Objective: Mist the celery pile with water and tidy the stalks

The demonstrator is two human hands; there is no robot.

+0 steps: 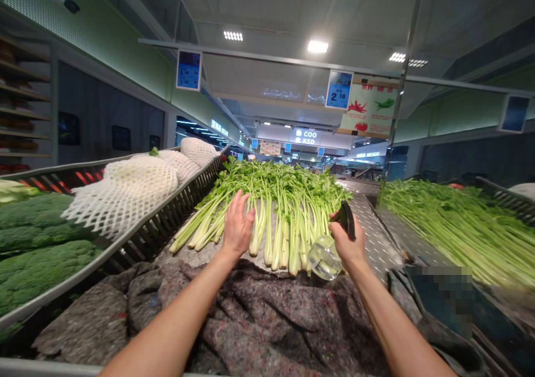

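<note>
Long green celery stalks [284,215] lie side by side on a metal tread-plate shelf [371,221], leaves at the back and cut ends toward me. My left hand [239,223] is over the left part of the celery, fingers stretched out and holding nothing; whether it touches a stalk I cannot tell. In my right hand [350,243] is a spray bottle [326,259] with a black trigger head and a clear round body. The bottle is tilted in front of the right-hand stalks. A crumpled grey-brown felt blanket [267,321] lies under my forearms.
Left of the celery, a black slatted crate [184,198] holds broccoli [45,249] and pale produce in white foam netting [129,184]. A mirror [455,226] on the right reflects the celery. Price signs [338,90] hang from an overhead rail.
</note>
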